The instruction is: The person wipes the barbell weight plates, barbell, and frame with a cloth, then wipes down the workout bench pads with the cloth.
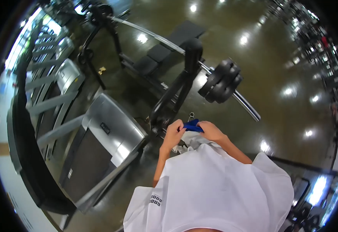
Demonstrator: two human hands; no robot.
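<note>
A blue cloth (pixel 192 126) is bunched between my two hands, in front of my white shirt. My left hand (pixel 173 133) has its fingers closed on the cloth's left end. The right end is gripped in my right hand (pixel 211 130). Just beyond the cloth a small metal ring-like piece (pixel 191 115) shows; what it belongs to is unclear. Past my hands, a barbell (pixel 153 35) with black weight plates (pixel 222 81) rests on a black rack (pixel 188 65).
A padded bench (pixel 157 52) stands under the barbell. On the left is a silver treadmill (pixel 113 129) with more treadmills behind it. The bar's bare end (pixel 248 106) sticks out ahead to the right. Dumbbell racks (pixel 316 42) line the far right.
</note>
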